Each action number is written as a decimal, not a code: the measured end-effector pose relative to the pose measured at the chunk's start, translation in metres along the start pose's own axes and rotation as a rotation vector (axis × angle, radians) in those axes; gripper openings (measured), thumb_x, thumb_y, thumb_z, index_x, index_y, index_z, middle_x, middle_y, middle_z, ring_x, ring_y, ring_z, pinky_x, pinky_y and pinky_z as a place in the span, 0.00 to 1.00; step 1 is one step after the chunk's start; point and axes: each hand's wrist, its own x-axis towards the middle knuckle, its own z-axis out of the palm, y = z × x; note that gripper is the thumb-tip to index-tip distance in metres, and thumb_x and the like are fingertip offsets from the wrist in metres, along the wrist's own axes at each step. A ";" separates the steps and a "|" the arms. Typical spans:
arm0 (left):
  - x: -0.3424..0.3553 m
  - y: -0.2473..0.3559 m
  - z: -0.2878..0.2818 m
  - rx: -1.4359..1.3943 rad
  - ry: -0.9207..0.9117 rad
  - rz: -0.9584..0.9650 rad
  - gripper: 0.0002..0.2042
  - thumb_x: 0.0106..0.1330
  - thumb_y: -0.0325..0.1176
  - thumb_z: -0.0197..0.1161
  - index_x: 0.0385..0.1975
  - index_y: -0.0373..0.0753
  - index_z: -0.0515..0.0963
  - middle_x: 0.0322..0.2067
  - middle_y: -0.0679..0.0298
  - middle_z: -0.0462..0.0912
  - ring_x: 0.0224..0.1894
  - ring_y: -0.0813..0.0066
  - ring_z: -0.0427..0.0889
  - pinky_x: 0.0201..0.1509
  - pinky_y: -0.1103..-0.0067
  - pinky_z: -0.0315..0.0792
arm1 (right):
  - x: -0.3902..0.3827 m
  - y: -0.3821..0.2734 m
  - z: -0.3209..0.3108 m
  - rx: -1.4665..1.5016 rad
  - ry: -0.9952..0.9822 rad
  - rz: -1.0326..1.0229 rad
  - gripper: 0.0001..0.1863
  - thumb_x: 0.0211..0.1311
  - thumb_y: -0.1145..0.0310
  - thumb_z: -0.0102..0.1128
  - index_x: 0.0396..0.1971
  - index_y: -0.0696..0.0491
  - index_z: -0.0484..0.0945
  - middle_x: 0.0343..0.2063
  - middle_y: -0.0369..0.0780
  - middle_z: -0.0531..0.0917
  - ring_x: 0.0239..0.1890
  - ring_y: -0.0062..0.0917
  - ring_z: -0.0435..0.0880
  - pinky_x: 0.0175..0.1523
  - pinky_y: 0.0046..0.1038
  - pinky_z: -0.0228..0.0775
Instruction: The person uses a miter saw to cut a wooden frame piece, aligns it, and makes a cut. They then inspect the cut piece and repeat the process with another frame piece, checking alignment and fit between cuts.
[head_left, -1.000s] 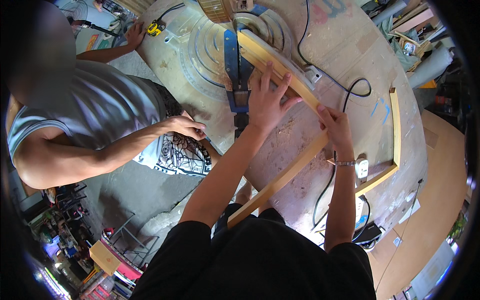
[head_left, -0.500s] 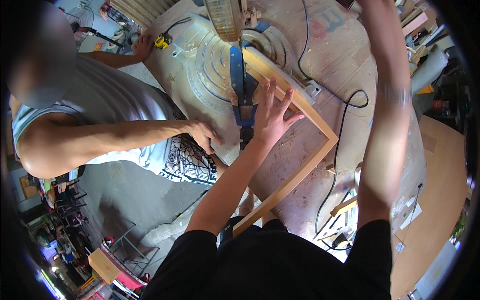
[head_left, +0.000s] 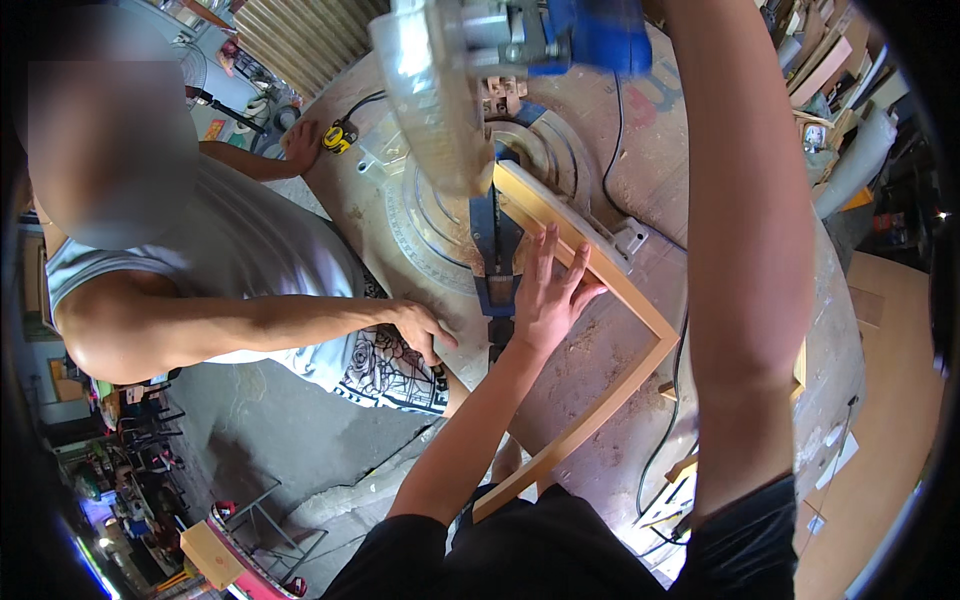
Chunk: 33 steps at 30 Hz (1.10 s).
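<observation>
1. Beyond the far edge, the right hand is cut off, its grip untellable; its forearm [head_left: 745, 230] hides part of the table [head_left: 655, 170].
2. Fingers spread, the left hand [head_left: 550, 300] lies on the L-shaped wooden frame [head_left: 657, 332], right of the blurred saw guard [head_left: 430, 110].
3. Sawdust [head_left: 588, 345] litters the table; left, a co-worker [head_left: 250, 240] is beside it, over grey floor [head_left: 300, 420].

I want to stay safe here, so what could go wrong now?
The left hand rests on the L-shaped wooden frame near the miter saw and could slip under its guard. The frame's lower leg reaches past the table edge and might shift. The co-worker's nearer hand, beside the saw, could get in the way.
</observation>
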 end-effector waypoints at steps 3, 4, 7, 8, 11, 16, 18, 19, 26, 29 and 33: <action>-0.002 0.003 0.009 -0.020 0.021 -0.003 0.44 0.53 0.53 0.77 0.72 0.58 0.66 0.69 0.43 0.63 0.64 0.33 0.70 0.56 0.54 0.80 | -0.085 -0.047 -0.005 -0.192 0.314 -0.135 0.10 0.51 0.73 0.56 0.22 0.61 0.84 0.27 0.54 0.86 0.37 0.48 0.86 0.46 0.42 0.78; -0.002 0.007 0.015 -0.038 0.019 -0.005 0.44 0.53 0.54 0.77 0.72 0.58 0.66 0.68 0.43 0.63 0.64 0.33 0.71 0.56 0.54 0.80 | -0.112 -0.064 -0.009 -0.199 0.339 -0.017 0.11 0.54 0.74 0.54 0.23 0.64 0.83 0.25 0.54 0.85 0.42 0.48 0.86 0.49 0.44 0.77; -0.011 -0.007 0.002 0.049 0.006 -0.049 0.42 0.53 0.53 0.77 0.71 0.57 0.68 0.65 0.44 0.66 0.61 0.36 0.74 0.55 0.55 0.80 | -0.145 -0.119 -0.013 0.498 0.416 0.384 0.16 0.65 0.69 0.50 0.34 0.70 0.78 0.28 0.62 0.83 0.40 0.57 0.84 0.49 0.47 0.77; -0.004 -0.001 0.000 0.038 0.021 -0.035 0.40 0.53 0.52 0.77 0.69 0.55 0.70 0.64 0.44 0.67 0.60 0.37 0.75 0.54 0.56 0.80 | -0.156 -0.125 -0.016 0.636 0.449 0.453 0.17 0.67 0.68 0.49 0.37 0.71 0.76 0.29 0.64 0.83 0.40 0.59 0.84 0.49 0.48 0.77; -0.009 -0.001 0.011 -0.009 -0.033 -0.067 0.34 0.53 0.47 0.79 0.63 0.51 0.76 0.60 0.48 0.73 0.56 0.40 0.77 0.51 0.57 0.80 | -0.171 -0.132 -0.021 0.639 0.415 0.508 0.19 0.68 0.66 0.49 0.42 0.72 0.73 0.30 0.65 0.83 0.40 0.60 0.83 0.49 0.48 0.76; -0.027 -0.013 0.022 -0.028 -0.105 -0.125 0.25 0.52 0.38 0.79 0.52 0.46 0.82 0.53 0.54 0.81 0.51 0.44 0.82 0.48 0.60 0.80 | -0.184 -0.151 -0.011 0.660 0.451 0.634 0.17 0.68 0.68 0.50 0.44 0.70 0.74 0.30 0.60 0.84 0.40 0.56 0.85 0.48 0.46 0.76; -0.026 -0.017 0.026 -0.043 -0.039 -0.087 0.24 0.52 0.37 0.78 0.51 0.45 0.82 0.51 0.55 0.82 0.49 0.45 0.83 0.48 0.60 0.80 | -0.188 -0.154 -0.007 0.686 0.435 0.655 0.16 0.67 0.69 0.50 0.43 0.69 0.75 0.30 0.58 0.85 0.40 0.55 0.85 0.48 0.46 0.76; -0.024 -0.018 0.029 -0.048 -0.019 -0.072 0.24 0.52 0.37 0.78 0.51 0.45 0.82 0.51 0.55 0.82 0.48 0.46 0.83 0.48 0.60 0.80 | -0.190 -0.154 -0.003 0.677 0.431 0.649 0.16 0.67 0.69 0.50 0.43 0.69 0.75 0.30 0.58 0.85 0.40 0.55 0.85 0.48 0.46 0.76; -0.016 -0.014 0.026 -0.141 -0.061 -0.222 0.26 0.55 0.41 0.78 0.53 0.40 0.80 0.50 0.53 0.83 0.48 0.48 0.84 0.48 0.62 0.80 | -0.204 -0.155 0.025 0.604 0.433 0.567 0.16 0.66 0.69 0.51 0.42 0.68 0.76 0.30 0.58 0.85 0.40 0.54 0.85 0.48 0.45 0.77; -0.016 -0.015 0.027 -0.147 -0.078 -0.229 0.27 0.55 0.41 0.78 0.54 0.40 0.79 0.50 0.52 0.83 0.48 0.48 0.84 0.48 0.63 0.81 | -0.207 -0.151 0.030 0.583 0.433 0.551 0.15 0.66 0.69 0.51 0.41 0.68 0.76 0.30 0.58 0.85 0.39 0.54 0.85 0.48 0.45 0.77; -0.019 -0.019 0.028 -0.146 -0.093 -0.227 0.26 0.54 0.41 0.78 0.53 0.41 0.80 0.49 0.53 0.84 0.47 0.48 0.85 0.48 0.63 0.81 | -0.207 -0.149 0.036 0.566 0.429 0.529 0.15 0.65 0.69 0.51 0.41 0.68 0.76 0.30 0.58 0.85 0.39 0.53 0.85 0.47 0.44 0.77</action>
